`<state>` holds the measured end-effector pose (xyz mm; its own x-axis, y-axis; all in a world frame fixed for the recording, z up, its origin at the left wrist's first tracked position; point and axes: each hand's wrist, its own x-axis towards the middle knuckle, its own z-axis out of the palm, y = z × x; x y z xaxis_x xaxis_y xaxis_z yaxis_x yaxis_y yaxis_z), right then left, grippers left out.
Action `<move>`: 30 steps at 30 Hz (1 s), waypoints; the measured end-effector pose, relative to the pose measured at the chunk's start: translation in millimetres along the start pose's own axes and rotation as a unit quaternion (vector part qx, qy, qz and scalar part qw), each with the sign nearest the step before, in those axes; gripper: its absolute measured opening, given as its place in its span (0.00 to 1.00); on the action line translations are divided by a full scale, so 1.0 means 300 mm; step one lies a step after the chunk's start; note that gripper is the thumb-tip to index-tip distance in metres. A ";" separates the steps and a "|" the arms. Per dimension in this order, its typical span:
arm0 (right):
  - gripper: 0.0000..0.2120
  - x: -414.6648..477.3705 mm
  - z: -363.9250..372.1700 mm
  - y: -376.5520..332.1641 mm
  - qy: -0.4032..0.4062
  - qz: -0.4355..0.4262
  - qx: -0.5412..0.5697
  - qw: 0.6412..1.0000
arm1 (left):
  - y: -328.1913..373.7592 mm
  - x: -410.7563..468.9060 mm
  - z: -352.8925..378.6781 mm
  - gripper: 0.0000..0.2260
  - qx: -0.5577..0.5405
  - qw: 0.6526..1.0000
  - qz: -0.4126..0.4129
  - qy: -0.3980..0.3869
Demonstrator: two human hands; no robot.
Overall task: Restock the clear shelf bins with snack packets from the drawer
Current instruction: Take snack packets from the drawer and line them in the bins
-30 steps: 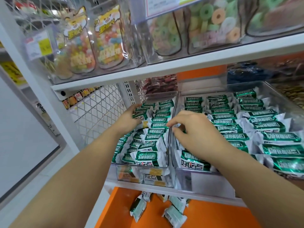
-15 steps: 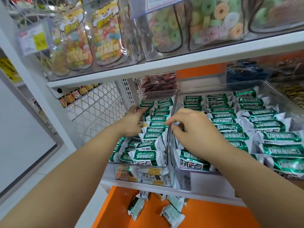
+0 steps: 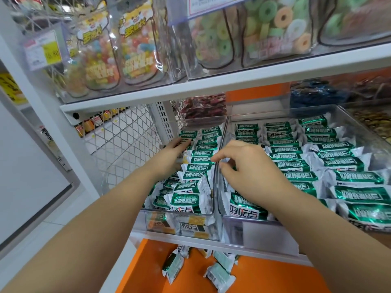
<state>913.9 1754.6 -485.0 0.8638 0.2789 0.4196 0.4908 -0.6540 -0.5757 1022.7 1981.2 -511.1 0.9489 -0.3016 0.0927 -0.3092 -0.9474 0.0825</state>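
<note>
Over bins [image 3: 175, 226]: left hand [image 3: 169, 154] flat on packets [image 3: 201, 153]; right hand [image 3: 247, 166] curled, contents hidden.

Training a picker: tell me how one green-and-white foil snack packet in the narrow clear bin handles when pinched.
The green-and-white foil snack packet looks small and puffed, so probably light. Its glossy wrapper is likely slippery. The crimped ends seem floppy.

This is a shop, seen at a display rack. A price tag [image 3: 42, 49] hangs at the upper left beside bags of sweets [image 3: 137, 45] on a white shelf [image 3: 211, 86]. In the middle and right, clear bins [image 3: 260, 112] hold rows of identical green snack packets [image 3: 357, 178]. Through the wire mesh [image 3: 127, 142] at left centre, more tagged goods [image 3: 96, 121] line another rack.
</note>
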 end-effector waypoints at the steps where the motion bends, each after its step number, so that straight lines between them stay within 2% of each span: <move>1: 0.13 0.000 -0.001 -0.001 -0.001 0.000 -0.001 1.000 | 0.001 -0.006 0.000 0.35 -0.036 0.999 -0.010 -0.007; 4: 0.13 0.000 -0.001 0.000 -0.003 -0.001 -0.004 1.000 | 0.002 -0.018 -0.005 0.32 -0.106 0.992 -0.047 0.050; 6: 0.13 0.000 0.000 0.001 -0.001 -0.003 -0.004 1.000 | -0.007 -0.010 0.002 0.31 -0.112 0.989 -0.066 0.074; 11: 0.13 0.008 0.004 0.003 0.003 -0.003 -0.024 1.000 | -0.010 0.016 0.016 0.26 -0.030 0.998 -0.055 0.029; 17: 0.15 0.000 -0.014 -0.026 -0.006 -0.002 -0.074 0.997 | 0.021 -0.010 -0.029 0.28 0.002 0.995 -0.092 0.024; 20: 0.15 -0.026 -0.027 -0.050 0.005 -0.010 -0.139 0.990 | 0.036 -0.094 -0.072 0.24 -0.027 0.992 -0.091 0.082; 22: 0.15 -0.052 -0.020 -0.065 0.016 -0.029 -0.173 0.984 | 0.044 -0.191 -0.098 0.18 -0.067 0.984 -0.068 0.153; 24: 0.11 -0.092 0.007 -0.086 0.046 -0.075 -0.173 0.981 | 0.051 -0.321 -0.110 0.13 -0.111 0.964 -0.038 0.238; 26: 0.07 -0.146 0.049 -0.100 0.078 -0.117 -0.166 0.976 | 0.060 -0.467 -0.101 0.11 -0.120 0.951 -0.019 0.285; 28: 0.08 -0.209 0.100 -0.102 0.053 -0.133 -0.169 0.975 | 0.060 -0.593 -0.056 0.09 -0.116 0.957 -0.011 0.265; 30: 0.11 -0.276 0.147 -0.084 0.012 -0.163 -0.188 0.969 | 0.053 -0.679 0.012 0.08 -0.109 0.973 0.000 0.202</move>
<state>834.9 1779.0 -536.3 0.6653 0.4993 0.5551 0.6562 -0.7457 -0.1157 824.8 2027.2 -532.2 0.8606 -0.1940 0.4709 -0.3577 -0.8885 0.2876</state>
